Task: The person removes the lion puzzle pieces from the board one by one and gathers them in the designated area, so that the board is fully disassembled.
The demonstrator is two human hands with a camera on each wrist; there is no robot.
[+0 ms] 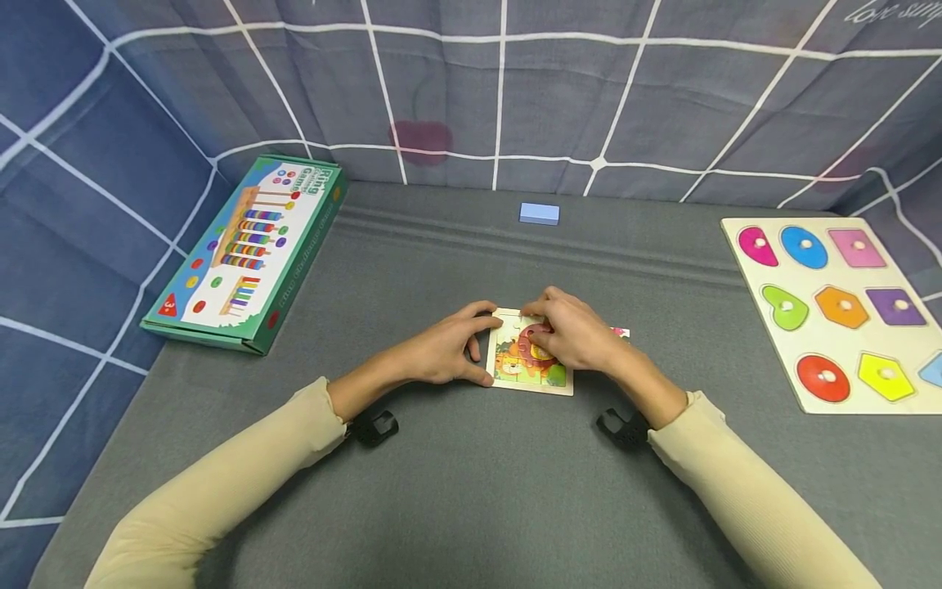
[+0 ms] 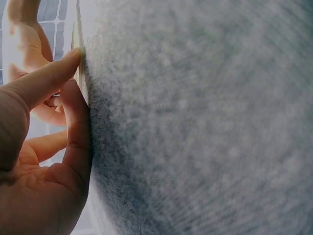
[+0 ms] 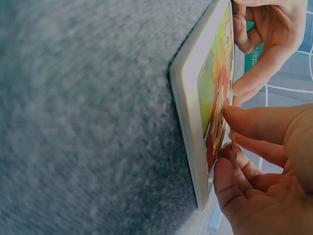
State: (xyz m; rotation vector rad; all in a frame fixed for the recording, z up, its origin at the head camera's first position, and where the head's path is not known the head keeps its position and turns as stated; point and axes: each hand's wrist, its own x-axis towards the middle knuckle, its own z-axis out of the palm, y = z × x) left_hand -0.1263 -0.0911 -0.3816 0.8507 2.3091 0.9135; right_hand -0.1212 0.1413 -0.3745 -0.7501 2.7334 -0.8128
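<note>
A small wooden jigsaw puzzle [image 1: 508,383] with a cartoon animal picture lies flat on the grey cloth, its pale frame showing along the near edge. My left hand [image 1: 447,350] holds it at the left side, thumb by the near corner and index finger by the far one. Over its upper right part, my right hand [image 1: 570,334] pinches a thin puzzle piece [image 3: 232,137] close above the picture. That hand covers some of the puzzle in the head view. Just beyond the right hand, a pinkish piece [image 1: 621,332] peeks out on the cloth.
A green ring game box [image 1: 250,245] lies at the back left. A small blue block [image 1: 540,214] sits near the back curtain. To the right is a knobbed shape board [image 1: 802,343] with colourful shapes. Gridded curtain [image 1: 456,98] stands behind and at the sides.
</note>
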